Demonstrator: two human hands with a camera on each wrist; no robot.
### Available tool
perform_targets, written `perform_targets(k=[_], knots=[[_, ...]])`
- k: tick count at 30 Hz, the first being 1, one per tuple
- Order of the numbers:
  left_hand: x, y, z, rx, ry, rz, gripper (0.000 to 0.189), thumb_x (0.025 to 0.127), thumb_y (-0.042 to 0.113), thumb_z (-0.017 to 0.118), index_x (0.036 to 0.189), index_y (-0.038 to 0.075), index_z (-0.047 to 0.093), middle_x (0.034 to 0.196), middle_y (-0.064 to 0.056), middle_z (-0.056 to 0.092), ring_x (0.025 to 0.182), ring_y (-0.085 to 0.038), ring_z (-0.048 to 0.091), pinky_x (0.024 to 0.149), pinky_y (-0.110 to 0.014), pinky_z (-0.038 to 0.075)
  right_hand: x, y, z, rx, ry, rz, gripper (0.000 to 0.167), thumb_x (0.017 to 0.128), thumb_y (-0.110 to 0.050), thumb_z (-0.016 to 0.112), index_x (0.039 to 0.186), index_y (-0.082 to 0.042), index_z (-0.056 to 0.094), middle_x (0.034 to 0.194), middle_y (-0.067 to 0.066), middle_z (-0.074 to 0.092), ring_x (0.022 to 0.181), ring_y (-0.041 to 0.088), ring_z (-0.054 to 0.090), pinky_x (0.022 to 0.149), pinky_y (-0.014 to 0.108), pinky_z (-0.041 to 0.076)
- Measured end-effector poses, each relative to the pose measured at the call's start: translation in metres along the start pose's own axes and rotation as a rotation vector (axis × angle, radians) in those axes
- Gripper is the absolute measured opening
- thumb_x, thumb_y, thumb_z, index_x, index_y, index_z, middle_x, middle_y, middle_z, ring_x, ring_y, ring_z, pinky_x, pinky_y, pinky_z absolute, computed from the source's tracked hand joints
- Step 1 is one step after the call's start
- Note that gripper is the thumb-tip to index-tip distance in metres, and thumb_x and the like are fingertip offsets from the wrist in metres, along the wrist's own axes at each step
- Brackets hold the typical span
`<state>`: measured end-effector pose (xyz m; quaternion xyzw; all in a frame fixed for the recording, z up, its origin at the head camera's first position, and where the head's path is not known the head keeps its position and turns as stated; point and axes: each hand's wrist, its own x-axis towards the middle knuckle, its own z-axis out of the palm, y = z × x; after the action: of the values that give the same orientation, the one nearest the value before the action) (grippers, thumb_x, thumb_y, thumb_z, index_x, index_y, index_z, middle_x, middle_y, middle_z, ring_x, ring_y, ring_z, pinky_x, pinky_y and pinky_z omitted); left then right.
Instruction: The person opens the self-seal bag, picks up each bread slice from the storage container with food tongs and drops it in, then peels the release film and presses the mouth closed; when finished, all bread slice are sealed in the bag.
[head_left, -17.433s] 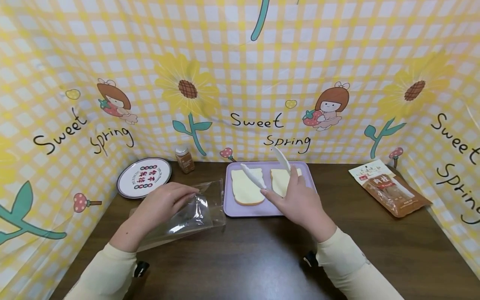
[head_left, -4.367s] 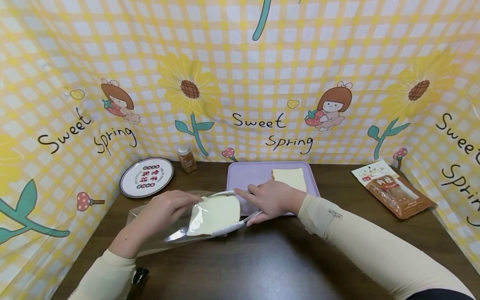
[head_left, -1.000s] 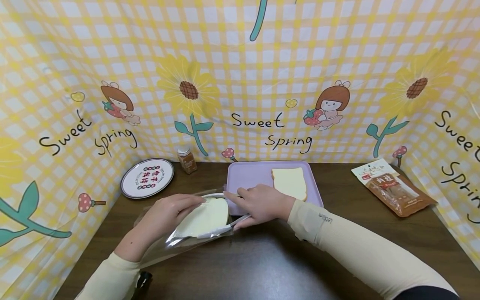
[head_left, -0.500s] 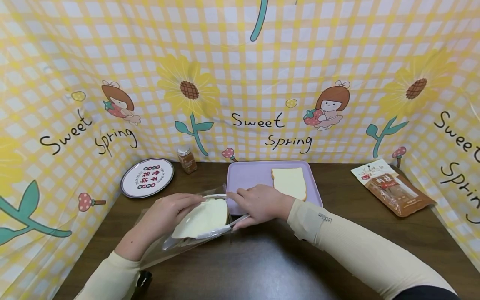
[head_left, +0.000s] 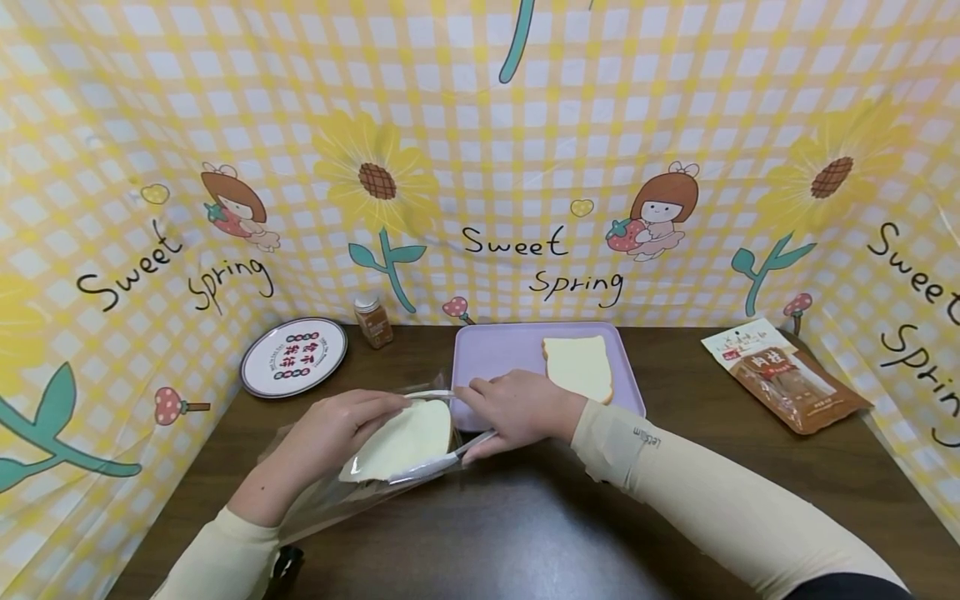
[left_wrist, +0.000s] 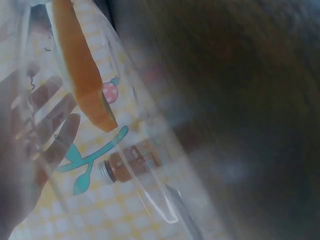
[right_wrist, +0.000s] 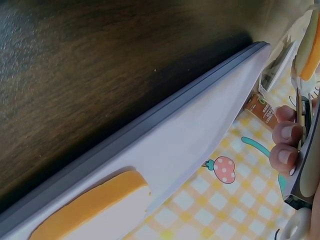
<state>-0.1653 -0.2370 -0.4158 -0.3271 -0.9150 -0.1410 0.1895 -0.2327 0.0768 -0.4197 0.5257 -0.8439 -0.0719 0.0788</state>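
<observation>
Right hand [head_left: 517, 408] gripping tongs [head_left: 477, 444], bread slice [head_left: 405, 442] held between their white ends, inside clear bag [head_left: 322, 504], left hand [head_left: 337, 425] pinching the bag's mouth, second slice [head_left: 579, 367] flat on purple tray [head_left: 498, 350], worktop [head_left: 540, 533] beneath.

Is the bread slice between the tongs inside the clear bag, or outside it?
Inside. The head view shows glints of the clear bag across the bread slice; the left wrist view shows film around it.
</observation>
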Motion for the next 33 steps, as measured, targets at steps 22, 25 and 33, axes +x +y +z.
perform_targets(k=[22,25,33], knots=[[0.000,0.001,-0.003,0.022,-0.027,0.003,0.035,0.096,0.011,0.079,0.128,0.025,0.079,0.127,0.005,0.079,0.118,-0.020,0.076,0.093,-0.045,0.065,-0.010,0.009,-0.008,-0.073,0.068,-0.042,0.098,0.095,-0.089,0.044,0.154,-0.011,0.051,0.116,0.003,0.070,0.085,0.016,0.073,0.073,0.036,0.065],[0.000,0.002,-0.003,0.014,-0.019,0.023,0.036,0.094,0.009,0.080,0.127,0.025,0.079,0.127,0.005,0.080,0.118,-0.021,0.077,0.093,-0.045,0.066,-0.011,0.011,-0.013,-0.034,0.044,-0.014,0.097,0.094,-0.089,0.046,0.152,-0.011,0.051,0.114,0.002,0.069,0.079,0.014,0.070,0.073,0.034,0.064],[0.001,0.005,-0.003,0.013,-0.003,0.039,0.035,0.094,0.009,0.080,0.126,0.023,0.079,0.127,0.004,0.080,0.118,-0.021,0.077,0.095,-0.044,0.065,-0.010,0.009,-0.014,-0.043,0.057,-0.016,0.093,0.094,-0.087,0.048,0.148,-0.012,0.055,0.108,0.001,0.070,0.072,0.013,0.067,0.065,0.033,0.062]])
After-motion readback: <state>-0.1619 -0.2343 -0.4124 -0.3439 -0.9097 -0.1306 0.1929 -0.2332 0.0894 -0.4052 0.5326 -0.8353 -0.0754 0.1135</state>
